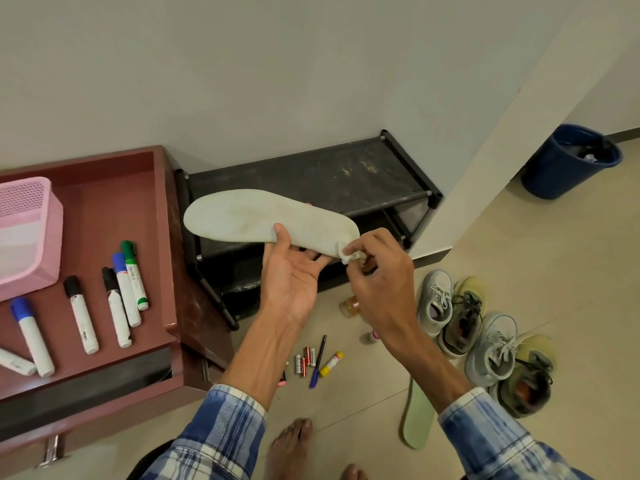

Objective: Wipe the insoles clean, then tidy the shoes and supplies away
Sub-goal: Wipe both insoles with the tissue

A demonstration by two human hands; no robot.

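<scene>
My left hand (291, 271) holds a pale, stained insole (249, 218) flat in the air, thumb on top and fingers underneath. At the insole's right end my right hand (375, 268) pinches a small white wad of tissue (349, 252) against it. A second, greenish insole (417, 417) lies on the floor, partly hidden by my right forearm. Two grey sneakers (436, 301) (493, 348) and two olive sneakers (465, 317) (530, 379) stand in a row on the floor at the right.
An empty black shoe rack (332, 174) stands against the wall. A reddish desk (104, 209) at the left carries several markers (121, 299) and a pink basket (24, 233). Batteries (304, 363), a pen (318, 362), a glue stick (331, 363) and a small bottle (348, 304) lie on the floor. A blue bin (568, 161) stands far right.
</scene>
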